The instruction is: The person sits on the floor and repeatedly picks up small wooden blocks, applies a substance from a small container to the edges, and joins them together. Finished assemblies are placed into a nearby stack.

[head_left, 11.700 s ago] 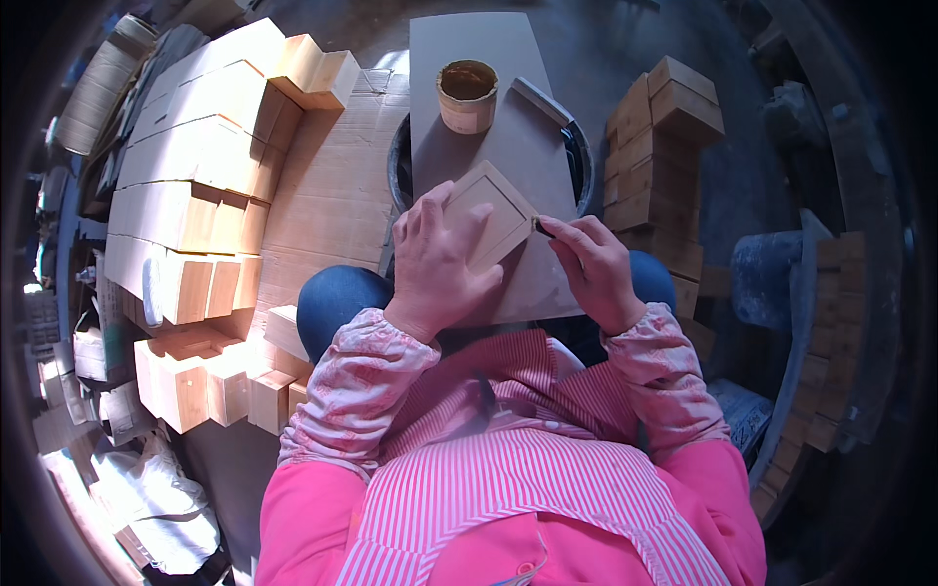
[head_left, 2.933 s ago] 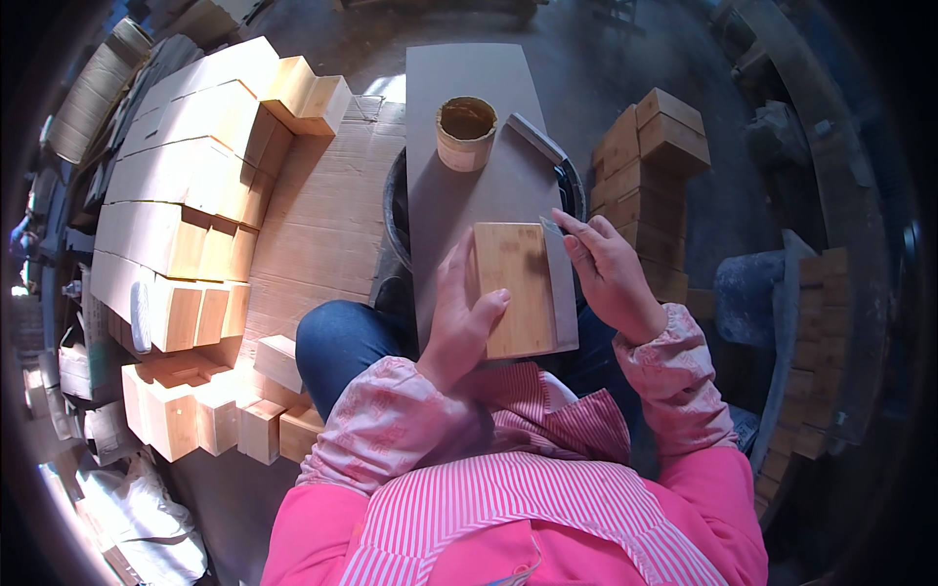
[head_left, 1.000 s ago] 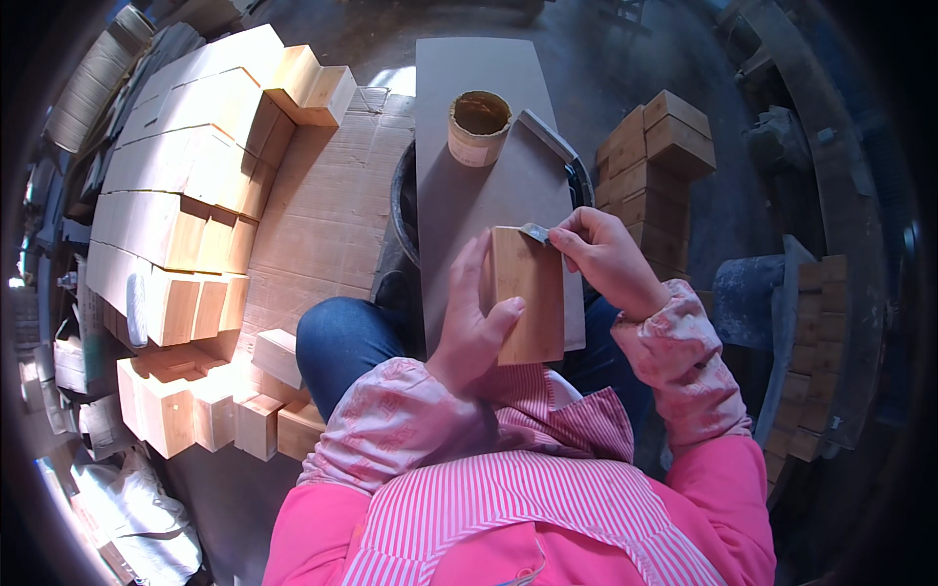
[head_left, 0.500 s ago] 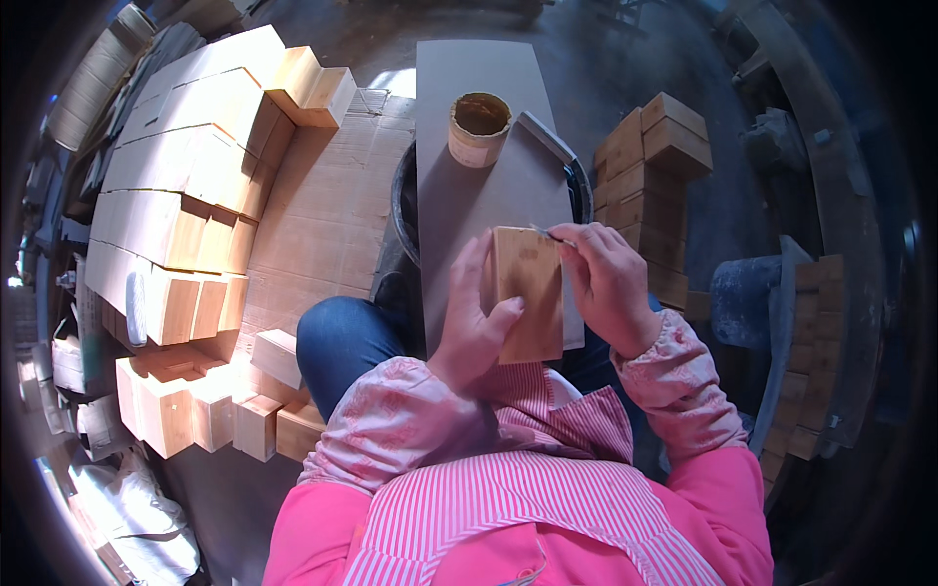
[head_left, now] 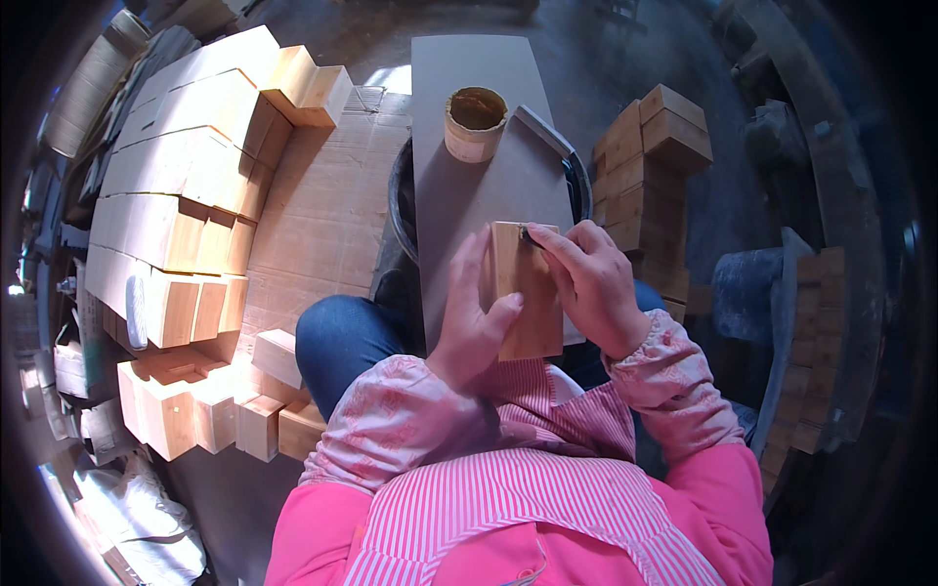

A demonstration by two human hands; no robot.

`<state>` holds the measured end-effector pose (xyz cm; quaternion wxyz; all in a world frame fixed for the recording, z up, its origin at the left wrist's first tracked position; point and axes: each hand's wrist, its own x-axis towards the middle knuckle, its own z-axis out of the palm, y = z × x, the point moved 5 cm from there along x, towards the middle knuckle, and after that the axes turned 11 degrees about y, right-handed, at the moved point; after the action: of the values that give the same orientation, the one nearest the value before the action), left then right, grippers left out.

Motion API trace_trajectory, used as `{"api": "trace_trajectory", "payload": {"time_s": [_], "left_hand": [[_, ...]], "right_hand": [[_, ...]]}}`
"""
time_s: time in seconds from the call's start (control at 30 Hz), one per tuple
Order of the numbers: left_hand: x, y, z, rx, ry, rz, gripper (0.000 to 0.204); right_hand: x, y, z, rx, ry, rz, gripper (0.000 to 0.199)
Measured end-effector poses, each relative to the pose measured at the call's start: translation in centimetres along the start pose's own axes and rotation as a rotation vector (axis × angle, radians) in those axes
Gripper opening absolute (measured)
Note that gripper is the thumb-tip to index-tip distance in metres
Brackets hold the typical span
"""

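Observation:
My left hand (head_left: 463,327) grips a pale wooden box (head_left: 531,330) by its left side, thumb across the face towards me. The box stands over the near part of a long grey board (head_left: 454,220) between my knees. My right hand (head_left: 598,285) is closed in a pinch on a small, thin dark piece (head_left: 527,235), perhaps a scraper blade. Its tip meets the box's upper end; the fingers hide most of it. On the board beyond the box stands a round tub (head_left: 471,145) with a brownish crust inside.
A grey bar (head_left: 543,131) lies along the board's right edge. Wooden boxes (head_left: 181,230) are stacked at left on flattened cardboard (head_left: 318,210). More boxes (head_left: 650,181) stand at right, near a blue container (head_left: 745,293). A black round rim (head_left: 401,210) shows under the board.
My right hand has moved slightly left across the box's upper end, bringing the small dark piece from the right corner towards the middle. My left hand keeps its hold.

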<state>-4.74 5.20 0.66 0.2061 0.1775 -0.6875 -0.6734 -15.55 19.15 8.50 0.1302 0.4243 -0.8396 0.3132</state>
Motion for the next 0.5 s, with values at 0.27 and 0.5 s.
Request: {"api": "trace_trajectory", "payload": {"time_s": [0.27, 0.5], "left_hand": [[0.0, -0.1, -0.1, 0.001, 0.0, -0.037, 0.09], [0.6, -1.1, -0.3, 0.054, -0.013, -0.028, 0.095]], "right_hand": [[1.8, 0.9, -0.9, 0.087, 0.007, 0.112, 0.022], [11.1, 4.8, 1.4, 0.094, 0.106, 0.039, 0.009]]}}
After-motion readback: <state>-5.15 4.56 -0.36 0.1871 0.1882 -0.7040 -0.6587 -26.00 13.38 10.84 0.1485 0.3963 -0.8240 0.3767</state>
